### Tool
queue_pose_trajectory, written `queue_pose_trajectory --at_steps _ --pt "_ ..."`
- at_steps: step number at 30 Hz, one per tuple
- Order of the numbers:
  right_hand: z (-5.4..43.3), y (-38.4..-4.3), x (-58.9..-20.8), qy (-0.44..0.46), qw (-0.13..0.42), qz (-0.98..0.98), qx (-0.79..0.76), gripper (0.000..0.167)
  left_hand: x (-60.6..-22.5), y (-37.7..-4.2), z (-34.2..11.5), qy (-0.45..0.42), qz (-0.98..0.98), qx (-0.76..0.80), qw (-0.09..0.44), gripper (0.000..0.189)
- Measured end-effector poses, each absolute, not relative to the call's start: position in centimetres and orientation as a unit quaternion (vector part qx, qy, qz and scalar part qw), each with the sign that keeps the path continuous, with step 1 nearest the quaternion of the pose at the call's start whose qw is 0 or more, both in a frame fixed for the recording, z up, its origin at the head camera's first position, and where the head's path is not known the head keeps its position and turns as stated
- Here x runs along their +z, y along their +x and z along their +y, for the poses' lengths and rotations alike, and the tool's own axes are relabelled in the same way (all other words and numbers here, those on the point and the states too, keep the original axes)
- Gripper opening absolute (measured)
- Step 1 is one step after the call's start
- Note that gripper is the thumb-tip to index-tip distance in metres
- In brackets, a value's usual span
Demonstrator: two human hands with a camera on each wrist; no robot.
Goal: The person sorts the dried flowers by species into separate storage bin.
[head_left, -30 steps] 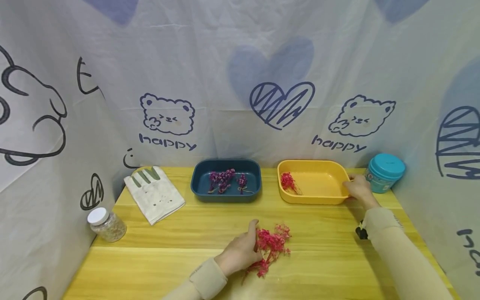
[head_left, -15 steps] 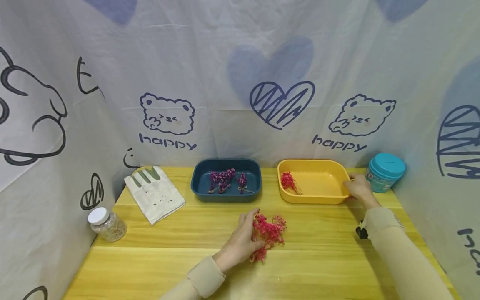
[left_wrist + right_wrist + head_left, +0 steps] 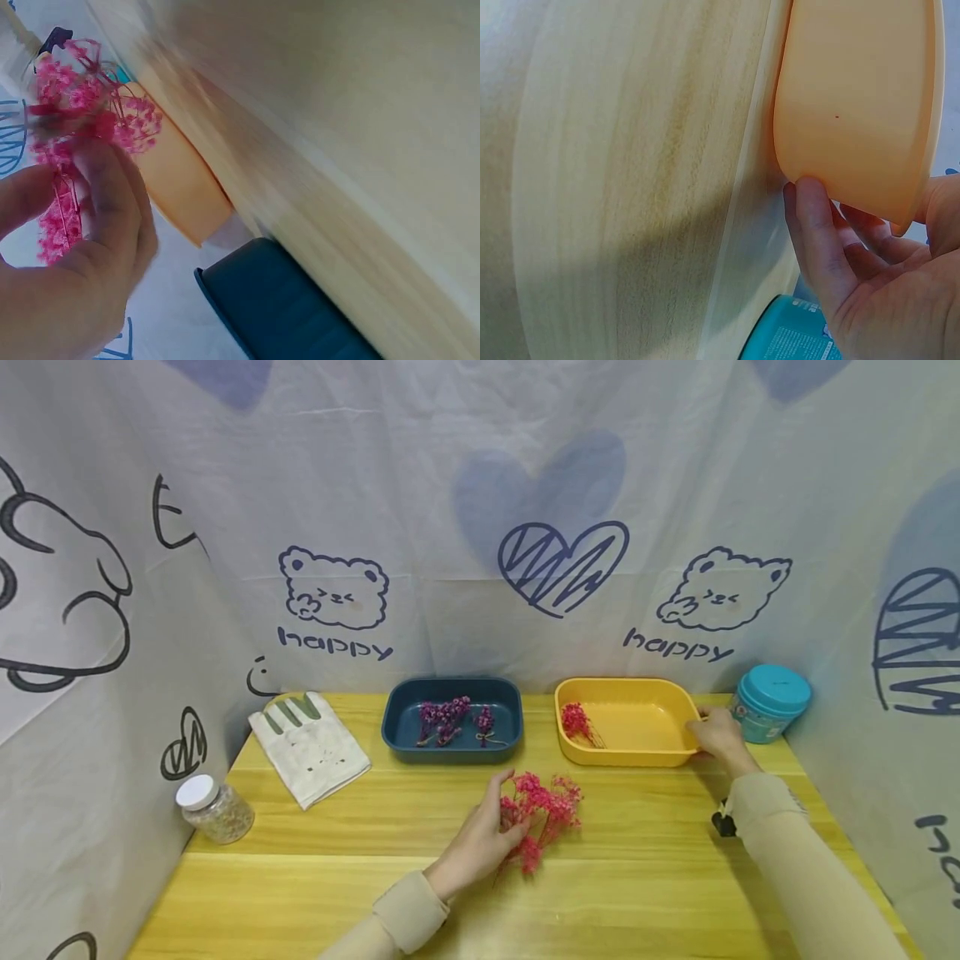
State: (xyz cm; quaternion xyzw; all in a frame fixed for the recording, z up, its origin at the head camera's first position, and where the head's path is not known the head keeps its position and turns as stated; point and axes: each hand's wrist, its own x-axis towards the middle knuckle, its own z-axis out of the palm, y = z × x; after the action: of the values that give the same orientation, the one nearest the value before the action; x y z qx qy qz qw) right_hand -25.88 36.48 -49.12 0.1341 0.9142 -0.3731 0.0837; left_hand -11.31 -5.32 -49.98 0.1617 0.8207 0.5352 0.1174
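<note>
My left hand (image 3: 477, 839) pinches a loose sprig of pink dried flowers (image 3: 551, 810) above the middle of the table. In the left wrist view, thumb and fingers close around the stems (image 3: 73, 202), with blossoms on both sides of the grip. My right hand (image 3: 722, 739) grips the right end of a yellow tray (image 3: 637, 758). Seen from the right wrist, its fingers (image 3: 817, 217) lie along the tray's outer wall, while the thumb is at the rim. A small pink bunch (image 3: 576, 722) lies at the left inside the yellow tray.
A dark blue tray (image 3: 450, 755) with purple dried flowers (image 3: 446, 714) stands left of the yellow one. At the back right is a turquoise-lidded tub (image 3: 772, 702). A folded cloth (image 3: 311, 747) and a white-lidded jar (image 3: 216, 810) sit on the left. Printed fabric surrounds the table.
The left hand has moved up and away from me with the pink dried flowers, which now fan to the right. The right hand and both trays have stayed in place.
</note>
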Motion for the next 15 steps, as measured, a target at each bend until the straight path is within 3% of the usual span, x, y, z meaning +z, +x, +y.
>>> queue_pose_trajectory --at_steps 8,15 --pt "36.62 -25.89 -49.23 0.134 0.085 0.915 -0.372 0.052 -49.86 -11.28 -4.85 0.154 0.786 0.579 0.151 0.068" --pt "36.65 -25.87 -49.22 0.134 0.086 0.915 -0.372 0.052 -50.25 -11.20 -4.39 0.141 0.754 0.614 0.188 0.078"
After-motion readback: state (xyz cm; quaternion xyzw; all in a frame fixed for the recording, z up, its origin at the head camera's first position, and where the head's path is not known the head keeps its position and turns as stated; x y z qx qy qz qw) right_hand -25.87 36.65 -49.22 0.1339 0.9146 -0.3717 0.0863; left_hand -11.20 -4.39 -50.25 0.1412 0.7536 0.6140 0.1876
